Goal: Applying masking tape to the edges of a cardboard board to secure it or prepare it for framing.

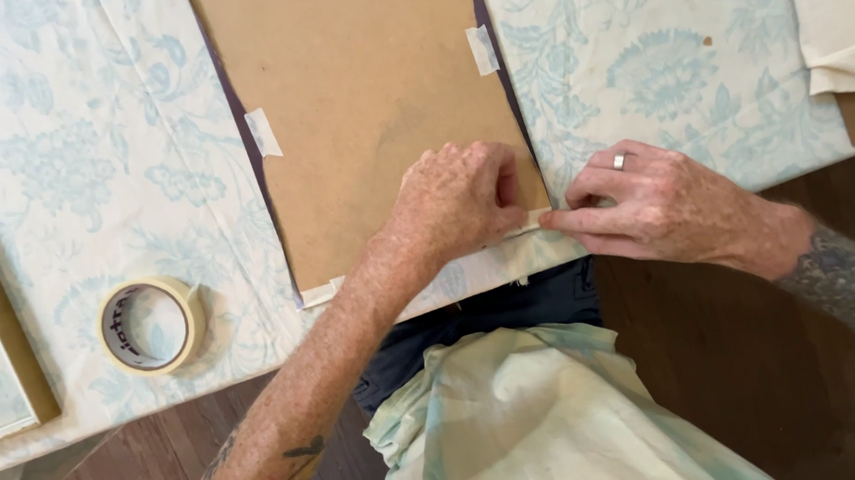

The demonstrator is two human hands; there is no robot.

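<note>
A strip of tape [522,225] is being pinched and pressed onto the brown backing board [369,114] corner by the left hand [455,203] and right hand [661,204] (both closed on it), so firm smoothing along the edge is probably called for next.

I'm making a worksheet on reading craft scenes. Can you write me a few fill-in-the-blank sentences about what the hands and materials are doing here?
1. Both hands, the left hand and the right hand, press at the near right ____ of the brown board.
2. The roll of masking tape lies to the ____ of the board.
3. The right hand wears a ____ on one finger.
4. The board lies on pale fabric with a ____ pattern.

Missing words: corner; left; ring; floral
</note>
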